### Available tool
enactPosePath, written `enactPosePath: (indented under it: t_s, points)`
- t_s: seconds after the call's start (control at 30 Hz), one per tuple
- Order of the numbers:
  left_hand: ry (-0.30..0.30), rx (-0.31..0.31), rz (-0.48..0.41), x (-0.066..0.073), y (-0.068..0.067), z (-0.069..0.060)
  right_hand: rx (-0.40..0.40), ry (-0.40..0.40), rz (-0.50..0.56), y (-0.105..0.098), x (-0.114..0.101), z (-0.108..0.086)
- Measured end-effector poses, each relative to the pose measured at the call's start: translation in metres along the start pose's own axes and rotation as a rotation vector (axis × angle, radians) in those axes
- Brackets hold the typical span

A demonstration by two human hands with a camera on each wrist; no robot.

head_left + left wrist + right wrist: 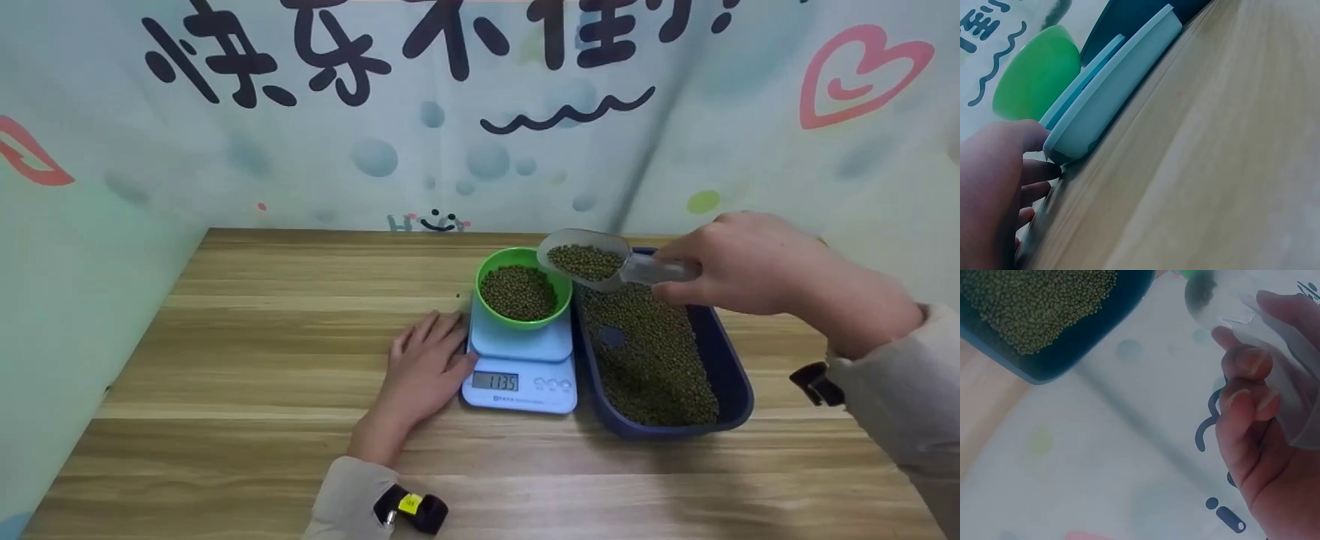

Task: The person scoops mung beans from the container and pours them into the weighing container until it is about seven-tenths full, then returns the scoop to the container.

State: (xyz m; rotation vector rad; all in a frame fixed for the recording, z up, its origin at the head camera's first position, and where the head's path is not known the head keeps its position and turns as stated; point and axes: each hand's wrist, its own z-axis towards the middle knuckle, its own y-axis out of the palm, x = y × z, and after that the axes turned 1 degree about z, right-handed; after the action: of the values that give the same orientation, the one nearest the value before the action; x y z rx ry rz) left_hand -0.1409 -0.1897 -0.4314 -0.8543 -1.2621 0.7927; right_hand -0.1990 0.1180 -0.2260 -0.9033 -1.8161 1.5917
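Note:
My right hand [750, 262] grips the handle of a clear plastic scoop [636, 268], its fingers curled round it. Small green beans, like mung beans, lie in the scoop, whose front overlaps the right rim of a green bowl [562, 292]. More beans [517, 292] fill part of that bowl, standing on a light blue kitchen scale [517, 346]. The display [496, 381] seems to read 113.5. Beside the scale's left edge, my left hand [424, 367] rests on the table, fingers extended, thumb against the scale; the left wrist view shows the thumb at the scale's side [1089, 121].
A dark blue bin [731, 382] of beans stands close against the scale's right side, under the scoop and right hand. Behind the wooden table [247, 360] rises a printed backdrop [300, 165] with black characters. A few dark specks lie near the bowl.

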Motion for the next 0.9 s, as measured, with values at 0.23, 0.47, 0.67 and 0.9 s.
enactPosePath:
  t_s: [0.23,0.47,0.67,0.9]
  points:
    - [-0.013,-0.009,-0.008,0.002,0.002,-0.001,0.0,-0.011,-0.077,-0.005,-0.008,0.004]
    - [-0.023,-0.026,-0.022,0.002,0.003,-0.002,0.01,-0.037,-0.117,-0.006,-0.013,0.006]
    - [-0.036,-0.041,-0.027,0.001,0.002,0.0,0.029,-0.034,-0.138,-0.008,-0.019,0.007]
    - [-0.029,-0.037,-0.027,0.001,0.0,0.001,0.019,-0.017,-0.151,-0.01,-0.025,0.008]
